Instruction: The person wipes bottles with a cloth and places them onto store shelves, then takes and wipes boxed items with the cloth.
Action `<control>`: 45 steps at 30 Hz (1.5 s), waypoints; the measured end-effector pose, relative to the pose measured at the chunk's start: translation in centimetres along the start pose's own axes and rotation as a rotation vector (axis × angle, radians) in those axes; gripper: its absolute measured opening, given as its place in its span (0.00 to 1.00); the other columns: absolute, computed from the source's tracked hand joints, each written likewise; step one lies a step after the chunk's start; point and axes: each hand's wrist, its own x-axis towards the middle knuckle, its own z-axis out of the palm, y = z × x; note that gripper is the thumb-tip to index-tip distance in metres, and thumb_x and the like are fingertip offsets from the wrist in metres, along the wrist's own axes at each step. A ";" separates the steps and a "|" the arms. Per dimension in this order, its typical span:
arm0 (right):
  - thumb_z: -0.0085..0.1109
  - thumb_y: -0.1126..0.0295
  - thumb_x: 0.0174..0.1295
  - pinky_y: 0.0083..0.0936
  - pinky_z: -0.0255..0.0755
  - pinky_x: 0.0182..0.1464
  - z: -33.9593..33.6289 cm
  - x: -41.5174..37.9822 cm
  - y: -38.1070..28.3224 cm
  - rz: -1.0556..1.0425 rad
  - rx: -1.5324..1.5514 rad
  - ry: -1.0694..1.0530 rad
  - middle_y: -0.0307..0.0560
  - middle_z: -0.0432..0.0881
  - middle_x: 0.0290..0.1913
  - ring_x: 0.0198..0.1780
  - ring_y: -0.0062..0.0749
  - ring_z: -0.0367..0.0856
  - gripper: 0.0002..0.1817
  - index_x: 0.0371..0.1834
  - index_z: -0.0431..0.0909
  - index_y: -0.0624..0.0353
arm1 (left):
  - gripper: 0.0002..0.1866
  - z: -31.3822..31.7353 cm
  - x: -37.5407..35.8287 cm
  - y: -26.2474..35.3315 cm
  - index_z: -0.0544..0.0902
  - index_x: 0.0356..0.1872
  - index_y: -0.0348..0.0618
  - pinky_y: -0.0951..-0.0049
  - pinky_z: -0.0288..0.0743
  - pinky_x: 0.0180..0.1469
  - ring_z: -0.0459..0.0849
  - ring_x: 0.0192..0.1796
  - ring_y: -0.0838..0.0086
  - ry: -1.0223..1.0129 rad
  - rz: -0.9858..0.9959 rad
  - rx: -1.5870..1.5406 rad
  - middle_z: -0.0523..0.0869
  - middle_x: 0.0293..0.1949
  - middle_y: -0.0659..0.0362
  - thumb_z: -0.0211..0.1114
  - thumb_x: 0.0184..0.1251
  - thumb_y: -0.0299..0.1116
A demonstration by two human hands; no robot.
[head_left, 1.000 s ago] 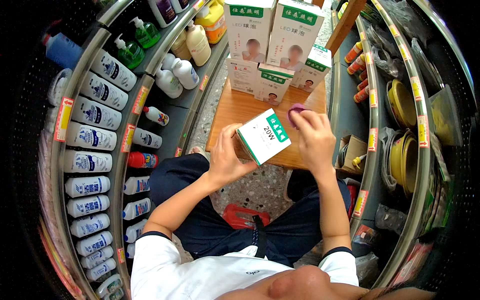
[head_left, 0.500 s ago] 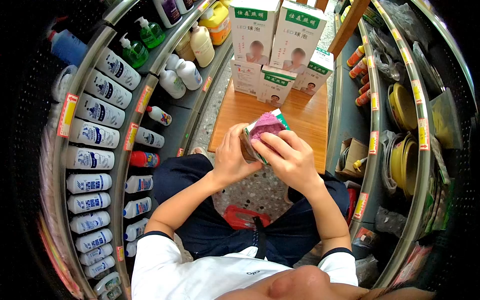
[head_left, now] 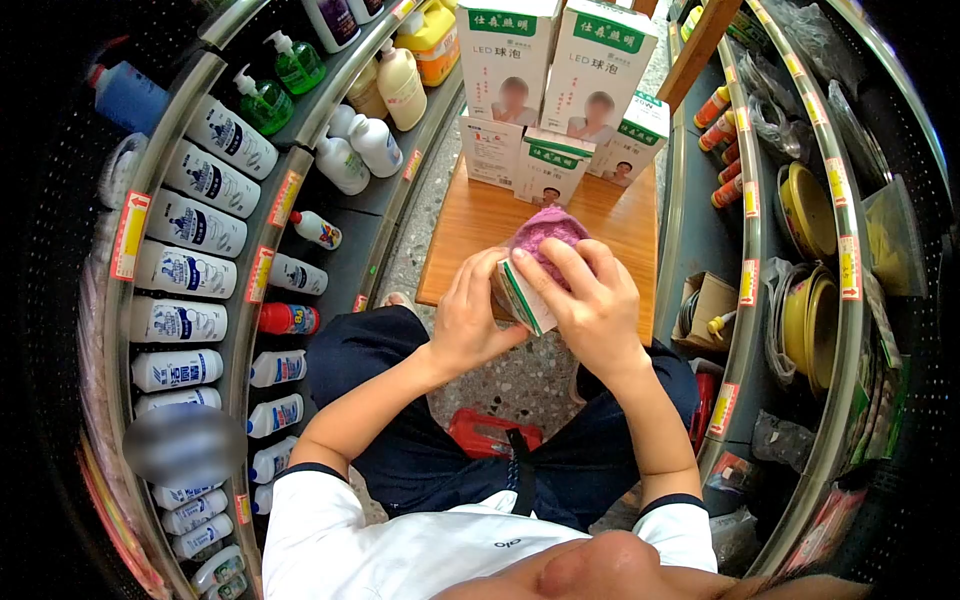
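My left hand (head_left: 468,303) is wrapped round the side of a small white and green light bulb box (head_left: 522,297), which is tilted above my lap. In my right hand (head_left: 597,303) is a pink cloth (head_left: 548,226), bunched under the fingers and pressed against the box. Much of the box is hidden by my fingers and the cloth. Beyond my hands, on a wooden stool (head_left: 455,245), stand several LED bulb boxes (head_left: 555,170), with two taller ones (head_left: 596,70) stacked on top at the back.
Shelves of white bottles (head_left: 185,268) and green pump bottles (head_left: 265,103) curve along my left. On the right, shelves hold yellow round pans (head_left: 808,330), orange-red cans (head_left: 717,132) and a small cardboard box (head_left: 712,300). A red object (head_left: 490,432) lies on the speckled floor between my legs.
The box has turned in my hands, so a different white and green face shows. My right hand and the cloth have shifted slightly right over it.
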 end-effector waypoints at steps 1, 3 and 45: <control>0.59 0.66 0.48 0.25 0.73 0.37 0.0 -0.1 0.2 0.013 -0.023 -0.003 0.35 0.79 0.49 0.46 0.31 0.76 0.23 0.51 0.84 0.48 | 0.49 0.0 0.0 0.0 0.63 0.64 0.36 0.57 0.71 0.62 0.74 0.61 0.46 -0.008 -0.005 -0.004 0.74 0.59 0.42 0.80 0.35 0.29; 0.59 0.67 0.49 0.27 0.75 0.39 -0.3 0.1 0.6 0.049 -0.040 -0.024 0.36 0.79 0.49 0.47 0.33 0.76 0.23 0.53 0.84 0.47 | 0.49 -0.1 -0.1 -0.1 0.62 0.64 0.36 0.57 0.71 0.63 0.74 0.62 0.46 -0.018 -0.012 -0.009 0.74 0.59 0.42 0.80 0.35 0.30; 0.61 0.76 0.51 0.31 0.76 0.45 -0.2 -1.7 5.8 0.375 -0.168 0.000 0.40 0.79 0.46 0.48 0.36 0.77 0.19 0.48 0.84 0.50 | 0.49 0.0 0.3 -1.4 0.58 0.67 0.32 0.58 0.68 0.67 0.72 0.64 0.50 -0.006 -0.203 -0.140 0.70 0.60 0.43 0.79 0.43 0.32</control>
